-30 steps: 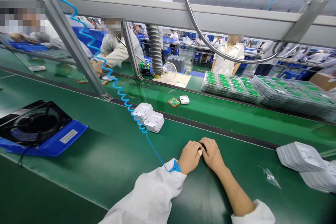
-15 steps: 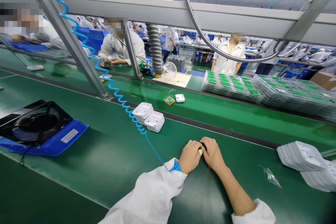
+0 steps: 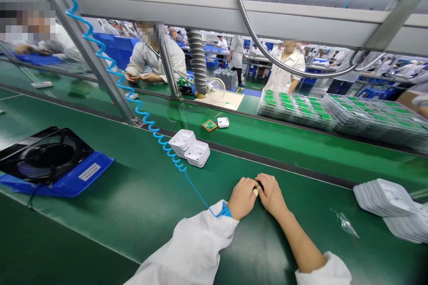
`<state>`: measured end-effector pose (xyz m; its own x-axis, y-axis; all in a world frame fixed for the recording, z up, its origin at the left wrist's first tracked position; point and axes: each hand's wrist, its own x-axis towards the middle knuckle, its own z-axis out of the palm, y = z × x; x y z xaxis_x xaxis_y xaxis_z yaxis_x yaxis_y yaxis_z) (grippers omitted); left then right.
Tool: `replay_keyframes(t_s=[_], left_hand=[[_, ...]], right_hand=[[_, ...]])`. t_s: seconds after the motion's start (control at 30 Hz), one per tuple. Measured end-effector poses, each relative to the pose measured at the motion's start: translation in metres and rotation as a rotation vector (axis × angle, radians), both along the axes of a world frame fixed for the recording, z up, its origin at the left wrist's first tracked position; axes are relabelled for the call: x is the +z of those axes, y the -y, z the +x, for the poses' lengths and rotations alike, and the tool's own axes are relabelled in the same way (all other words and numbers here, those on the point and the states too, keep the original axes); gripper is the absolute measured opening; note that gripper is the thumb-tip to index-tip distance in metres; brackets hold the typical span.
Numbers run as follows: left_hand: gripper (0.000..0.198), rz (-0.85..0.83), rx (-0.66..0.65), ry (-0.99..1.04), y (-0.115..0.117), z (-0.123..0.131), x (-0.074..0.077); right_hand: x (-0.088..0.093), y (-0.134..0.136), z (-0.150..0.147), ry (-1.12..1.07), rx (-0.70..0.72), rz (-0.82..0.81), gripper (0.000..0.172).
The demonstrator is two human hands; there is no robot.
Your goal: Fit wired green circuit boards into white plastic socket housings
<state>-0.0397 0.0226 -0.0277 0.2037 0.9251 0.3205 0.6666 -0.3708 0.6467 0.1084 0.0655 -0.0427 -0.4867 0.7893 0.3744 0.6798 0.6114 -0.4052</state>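
My left hand [image 3: 242,198], with a blue wrist strap [image 3: 224,210] at its cuff, rests on the green table [image 3: 140,200]. Its fingers are curled, and a small pale patch shows at the thumb. Fingertip to fingertip with it lies my right hand [image 3: 271,193], its fingers bent too. Whatever may be between them is hidden. Stacked white plastic housings [image 3: 197,153] sit to the left beyond my hands. More white housings [image 3: 389,198] are stacked at the right, with a clear plastic scrap [image 3: 347,225] nearer my right hand.
A black fan [image 3: 50,156] lies on a blue tray [image 3: 90,173] at left. Beyond the rail, a green circuit board [image 3: 209,125] and white housing [image 3: 223,122] lie on the green belt [image 3: 244,136]. Trays of boards [image 3: 297,109] stand behind. A blue coiled cord [image 3: 147,120] crosses at left.
The circuit board and single housing on the belt have shifted slightly left. Across the line, the person behind the trays has moved left. My hands have stayed in place.
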Motion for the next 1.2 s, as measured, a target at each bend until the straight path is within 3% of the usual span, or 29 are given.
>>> replay_keyframes(t_s=[1.2], left_hand=[[0.014,0.008,0.014,0.006,-0.0001,0.0009,-0.0002]], right_hand=[[-0.0060,-0.0028,0.0025,0.011,0.018,-0.004,0.026]])
